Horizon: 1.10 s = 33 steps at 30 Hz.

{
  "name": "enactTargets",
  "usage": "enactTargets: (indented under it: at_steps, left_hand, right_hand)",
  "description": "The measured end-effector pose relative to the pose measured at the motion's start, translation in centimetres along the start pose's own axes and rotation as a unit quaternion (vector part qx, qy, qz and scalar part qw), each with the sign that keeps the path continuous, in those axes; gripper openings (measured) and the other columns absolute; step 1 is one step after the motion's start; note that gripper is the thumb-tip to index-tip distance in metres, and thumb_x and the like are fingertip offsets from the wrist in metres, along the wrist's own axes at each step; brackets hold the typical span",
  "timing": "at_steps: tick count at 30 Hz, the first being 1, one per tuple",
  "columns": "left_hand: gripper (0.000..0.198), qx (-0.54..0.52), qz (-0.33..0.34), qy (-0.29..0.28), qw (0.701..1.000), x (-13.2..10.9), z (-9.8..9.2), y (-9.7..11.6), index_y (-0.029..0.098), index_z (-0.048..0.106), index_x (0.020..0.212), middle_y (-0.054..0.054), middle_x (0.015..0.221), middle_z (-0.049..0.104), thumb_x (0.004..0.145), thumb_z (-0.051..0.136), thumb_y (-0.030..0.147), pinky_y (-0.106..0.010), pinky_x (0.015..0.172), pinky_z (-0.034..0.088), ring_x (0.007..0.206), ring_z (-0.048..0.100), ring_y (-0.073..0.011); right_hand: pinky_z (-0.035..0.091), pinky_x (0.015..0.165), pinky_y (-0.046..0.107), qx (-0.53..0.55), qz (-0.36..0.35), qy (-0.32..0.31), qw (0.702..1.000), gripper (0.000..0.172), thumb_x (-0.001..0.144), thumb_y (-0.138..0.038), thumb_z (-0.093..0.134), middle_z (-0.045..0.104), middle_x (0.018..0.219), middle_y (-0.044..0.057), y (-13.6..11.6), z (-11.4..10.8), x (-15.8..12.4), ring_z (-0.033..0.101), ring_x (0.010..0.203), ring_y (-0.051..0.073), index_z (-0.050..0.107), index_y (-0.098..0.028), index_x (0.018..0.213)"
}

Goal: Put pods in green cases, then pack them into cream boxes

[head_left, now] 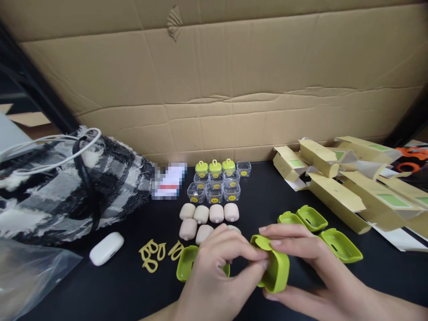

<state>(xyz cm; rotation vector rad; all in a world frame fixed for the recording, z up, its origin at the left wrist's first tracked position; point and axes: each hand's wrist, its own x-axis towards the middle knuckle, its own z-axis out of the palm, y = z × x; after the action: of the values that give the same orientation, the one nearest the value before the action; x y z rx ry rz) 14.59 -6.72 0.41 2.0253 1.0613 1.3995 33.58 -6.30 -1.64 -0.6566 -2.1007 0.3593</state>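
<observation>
Shell (282,269), lime green, tilts between left hand (219,274), pinching its edge, and right hand (329,272), clamped around it.

The bare left hand (214,277) pinches thumb toward forefinger, other fingers seemingly curled; the bare right hand (321,255) arches, fingers above thumb.

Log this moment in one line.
left hand: touching green shell, grip unclear | right hand: holding green shell | beyond: pale rounded pieces
</observation>
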Motion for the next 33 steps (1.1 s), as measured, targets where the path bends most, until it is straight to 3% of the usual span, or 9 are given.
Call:
enactTargets:
  at_steps: [6,18,23,28,33]
  left_hand:
    - [0.018,0.021,0.029,-0.051,0.998,-0.3,0.0,-0.3,0.014,0.069,0.062,0.000,0.060,0.071,0.069,0.069,-0.003,-0.018,0.057,0.047,0.056,0.059,-0.0096]
    - [0.023,0.017,-0.006,-0.163,0.987,0.2,-1.0,0.0,0.016,0.069,0.067,-0.001,0.074,0.072,0.071,0.063,-0.006,-0.018,0.064,0.049,0.070,0.063,-0.0123]
    - [0.026,0.000,-0.048,-0.162,0.986,-0.1,-1.1,-0.3,0.018,0.060,0.061,0.000,0.065,0.067,0.074,0.055,-0.004,-0.018,0.060,0.049,0.066,0.062,-0.0130]
    - [0.025,0.036,-0.008,-0.159,0.987,-0.4,-0.8,-0.8,0.019,0.056,0.060,0.000,0.063,0.064,0.075,0.050,-0.001,-0.019,0.058,0.047,0.065,0.060,-0.0134]
    - [0.025,-0.005,-0.068,-0.162,0.984,-0.5,-0.6,-0.9,0.019,0.059,0.062,0.002,0.066,0.063,0.076,0.053,0.000,-0.016,0.057,0.047,0.061,0.061,-0.0103]
  right_hand:
    - [0.059,0.083,0.025,0.021,0.003,-0.012,1.000,0.050,0.077,-0.017,0.076,0.069,0.111,0.010,-0.3,-0.3,0.2,0.070,0.103,0.023,0.054,-0.025,0.122]
    - [0.057,0.085,0.021,-0.041,-0.029,-0.054,0.997,0.043,0.087,-0.028,0.068,0.068,0.110,0.012,-0.1,-0.5,0.3,0.069,0.104,0.019,0.047,-0.023,0.125]
    - [0.060,0.080,0.023,-0.074,-0.050,-0.069,0.994,0.040,0.089,-0.030,0.065,0.070,0.108,0.014,-0.2,-0.8,0.5,0.072,0.097,0.021,0.049,-0.020,0.124]
    - [0.061,0.073,0.025,-0.092,-0.051,-0.065,0.992,0.035,0.091,-0.037,0.061,0.070,0.103,0.014,-0.3,-0.5,0.5,0.074,0.088,0.021,0.053,-0.019,0.120]
    - [0.059,0.082,0.025,-0.033,-0.009,-0.048,0.998,0.041,0.085,-0.037,0.069,0.072,0.106,0.010,-0.5,-0.5,1.0,0.072,0.096,0.021,0.055,-0.021,0.121]
